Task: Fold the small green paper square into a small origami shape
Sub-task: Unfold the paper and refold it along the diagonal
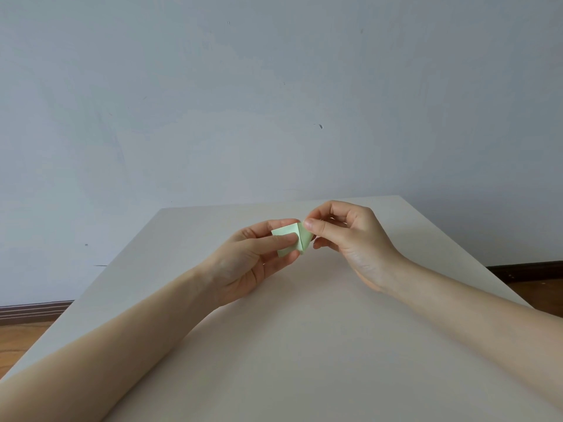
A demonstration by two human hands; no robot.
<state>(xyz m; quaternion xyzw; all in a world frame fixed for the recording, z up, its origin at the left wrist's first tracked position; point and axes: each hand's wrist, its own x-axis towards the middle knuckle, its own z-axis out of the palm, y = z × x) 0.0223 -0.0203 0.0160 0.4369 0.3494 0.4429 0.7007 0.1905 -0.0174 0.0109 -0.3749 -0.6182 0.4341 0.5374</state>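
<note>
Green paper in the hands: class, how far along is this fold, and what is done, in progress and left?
Done: the green paper is no longer a flat square; it shows creases and a flap turned over on its right side. In hand: the left hand pinches the body above the table while the right hand pinches the upper right corner. Left: no recognisable finished shape shows yet, so more folds probably remain.

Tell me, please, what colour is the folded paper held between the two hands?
Pale green paper, plain and unpatterned, seen in the head view.

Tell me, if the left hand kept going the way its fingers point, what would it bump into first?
Probably the right hand. The left hand points rightward, pinching the green paper, whose other end the right hand already grips. Depth is hard to judge from one view.
</note>
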